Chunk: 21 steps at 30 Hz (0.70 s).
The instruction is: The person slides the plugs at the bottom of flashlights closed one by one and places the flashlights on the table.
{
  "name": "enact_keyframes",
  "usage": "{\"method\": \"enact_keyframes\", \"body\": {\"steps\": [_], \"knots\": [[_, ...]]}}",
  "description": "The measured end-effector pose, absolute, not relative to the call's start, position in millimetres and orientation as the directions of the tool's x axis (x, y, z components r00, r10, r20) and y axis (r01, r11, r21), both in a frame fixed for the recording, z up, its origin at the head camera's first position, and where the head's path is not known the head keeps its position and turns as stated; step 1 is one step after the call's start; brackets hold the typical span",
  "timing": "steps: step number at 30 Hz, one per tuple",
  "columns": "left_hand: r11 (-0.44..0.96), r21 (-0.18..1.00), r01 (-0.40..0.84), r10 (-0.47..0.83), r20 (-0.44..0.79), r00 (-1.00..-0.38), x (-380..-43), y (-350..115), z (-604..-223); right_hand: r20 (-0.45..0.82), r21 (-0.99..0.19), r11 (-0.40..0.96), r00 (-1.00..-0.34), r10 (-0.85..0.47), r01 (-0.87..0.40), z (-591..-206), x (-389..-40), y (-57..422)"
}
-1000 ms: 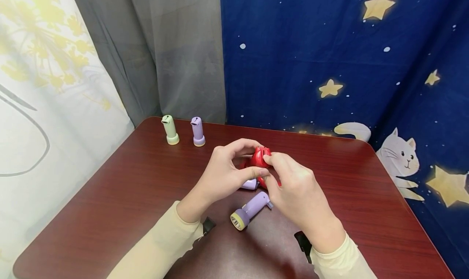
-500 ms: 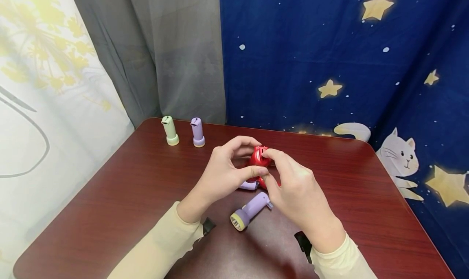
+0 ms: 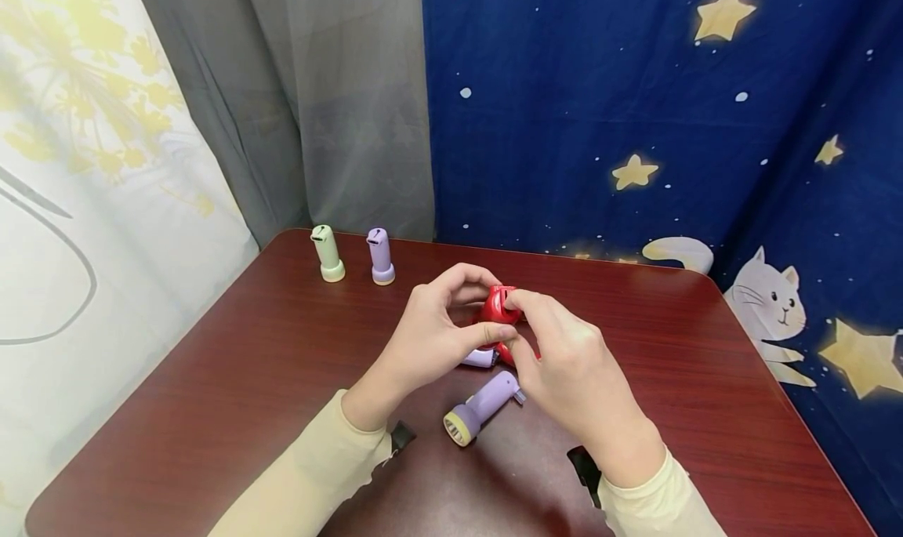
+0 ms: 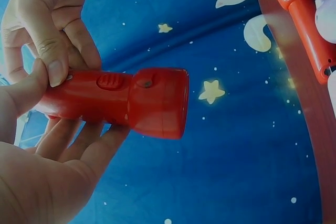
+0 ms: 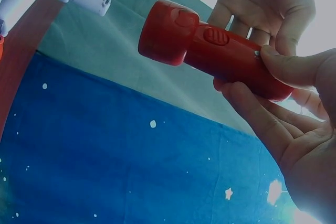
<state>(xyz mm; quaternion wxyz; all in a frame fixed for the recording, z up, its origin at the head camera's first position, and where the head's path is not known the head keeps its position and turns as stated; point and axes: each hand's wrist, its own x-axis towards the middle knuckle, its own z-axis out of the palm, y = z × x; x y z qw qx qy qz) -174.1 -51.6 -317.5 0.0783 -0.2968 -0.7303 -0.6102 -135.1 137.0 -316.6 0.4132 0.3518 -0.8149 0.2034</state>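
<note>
Both hands hold a red flashlight (image 3: 498, 308) above the middle of the table. My left hand (image 3: 430, 333) grips its body, fingers beneath and thumb near the tail, as the left wrist view shows. My right hand (image 3: 564, 357) pinches the tail end, with a fingertip at the slot there. The wide lamp head (image 4: 160, 103) points away from my fingers, and a ribbed switch (image 5: 216, 36) shows on the side of the body. Below the hands lie a purple flashlight (image 3: 487, 404) with its plug prongs out, a partly hidden lavender one (image 3: 480, 357) and another red flashlight (image 4: 304, 24).
At the back left of the brown table (image 3: 282, 364), a green flashlight (image 3: 328, 253) and a purple flashlight (image 3: 381, 256) stand upright on their lamp heads. A grey curtain (image 3: 367, 106) and a blue starry curtain (image 3: 564, 114) hang behind the table.
My right fingertip has shifted slightly across the tail of the red flashlight, and the flashlight's tilt has changed a little. Both hands stay in nearly the same place.
</note>
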Motion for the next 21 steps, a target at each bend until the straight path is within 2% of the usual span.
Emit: {"method": "enact_keyframes", "body": {"steps": [13,21], "knots": [[0.102,0.812,0.575,0.363,0.508,-0.781,-173.1,-52.5,-319.6,0.804,-0.051,0.683,-0.436,-0.405,-0.729,-318.1,-134.6,138.4],[0.099,0.818,0.567,0.348,0.505,-0.79,-174.0,-53.2,-320.2,0.807,-0.057,0.681,-0.435,-0.399,-0.73,-317.7,-135.3,138.2]]}}
